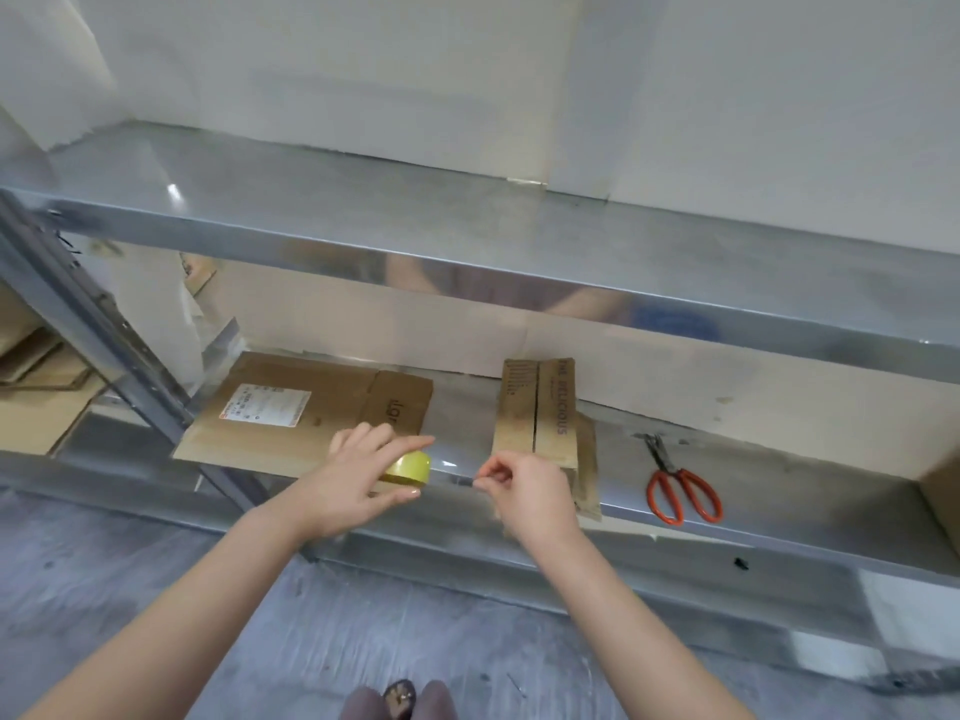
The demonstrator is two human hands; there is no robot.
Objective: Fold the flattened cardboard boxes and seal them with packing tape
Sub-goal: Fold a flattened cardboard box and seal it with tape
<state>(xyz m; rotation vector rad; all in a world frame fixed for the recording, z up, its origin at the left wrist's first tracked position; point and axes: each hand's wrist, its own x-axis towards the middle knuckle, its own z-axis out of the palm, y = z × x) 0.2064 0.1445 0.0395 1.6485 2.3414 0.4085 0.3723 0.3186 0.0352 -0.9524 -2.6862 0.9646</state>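
Note:
My left hand [358,478] holds a yellow roll of packing tape [410,467] between thumb and fingers, just above the lower shelf's front edge. My right hand [524,485] pinches the free end of a clear strip of tape [452,467] stretched out from the roll. A flattened cardboard box with a white label [291,413] lies on the shelf behind my left hand. A second flattened box printed "THE DELICIOUS" [540,413] lies behind my right hand.
Orange-handled scissors [680,485] lie on the lower metal shelf [779,491] to the right. An upper shelf [467,236] overhangs the work area. More cardboard [36,366] is stacked at the far left, and a box corner [943,496] shows at the right edge.

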